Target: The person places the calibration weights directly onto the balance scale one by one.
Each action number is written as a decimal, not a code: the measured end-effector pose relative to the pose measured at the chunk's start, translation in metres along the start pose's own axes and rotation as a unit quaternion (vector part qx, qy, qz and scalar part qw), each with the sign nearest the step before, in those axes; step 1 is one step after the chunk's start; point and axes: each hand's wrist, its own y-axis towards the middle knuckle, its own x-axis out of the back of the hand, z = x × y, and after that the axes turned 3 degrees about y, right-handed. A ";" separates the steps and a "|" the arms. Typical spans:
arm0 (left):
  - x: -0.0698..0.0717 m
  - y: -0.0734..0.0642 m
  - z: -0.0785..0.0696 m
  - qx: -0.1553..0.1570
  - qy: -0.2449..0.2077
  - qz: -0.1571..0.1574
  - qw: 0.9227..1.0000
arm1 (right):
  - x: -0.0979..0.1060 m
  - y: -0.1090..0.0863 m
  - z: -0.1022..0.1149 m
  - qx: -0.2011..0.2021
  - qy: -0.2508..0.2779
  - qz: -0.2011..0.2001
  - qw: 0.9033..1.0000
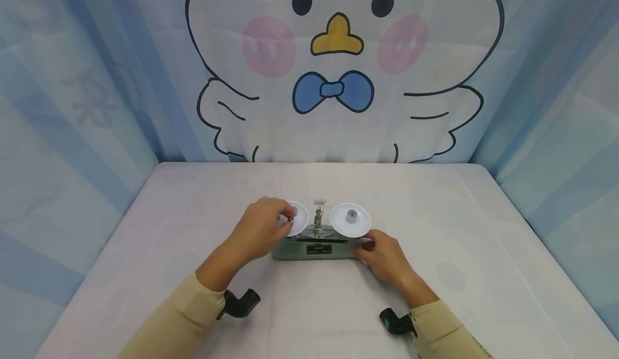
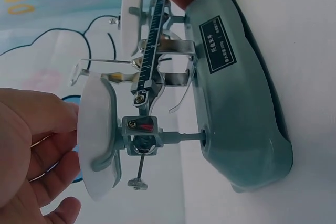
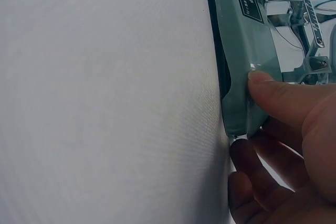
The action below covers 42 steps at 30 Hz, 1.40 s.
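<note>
A green table balance scale point(image 1: 295, 250) stands upright on the table, with a white pan on each side. My left hand point(image 1: 263, 224) is over the left pan point(image 1: 301, 224), thumb and forefinger pinching a small dark, brassy piece point(image 1: 290, 219) just above it. Beside those fingertips a silvery weight point(image 1: 295, 209) shows on the pan. In the left wrist view the pan hides the fingertips. A silvery weight point(image 1: 351, 216) sits on the right pan point(image 1: 361, 227). My right hand point(image 1: 387, 257) grips the right end of the base point(image 3: 247, 98), thumb on its front face.
The graduated beam point(image 2: 152, 40) and the adjusting screw point(image 2: 137, 183) stick out close to the left hand. A white cloth covers the table point(image 1: 309, 305). Behind it hangs a curtain point(image 1: 333, 133) with a cartoon figure; more curtains flank both sides.
</note>
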 end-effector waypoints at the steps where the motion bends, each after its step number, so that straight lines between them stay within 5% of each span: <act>1: 0.000 0.000 0.000 -0.001 0.002 -0.002 1.000 | 0.000 0.000 0.000 0.000 0.000 0.000 1.000; 14: 0.000 0.001 0.003 -0.008 0.040 -0.020 0.999 | 0.000 -0.001 0.001 -0.005 0.000 0.001 1.000; 42: -0.002 0.001 0.006 -0.006 0.041 -0.030 0.999 | -0.001 0.000 0.000 -0.001 -0.002 -0.002 1.000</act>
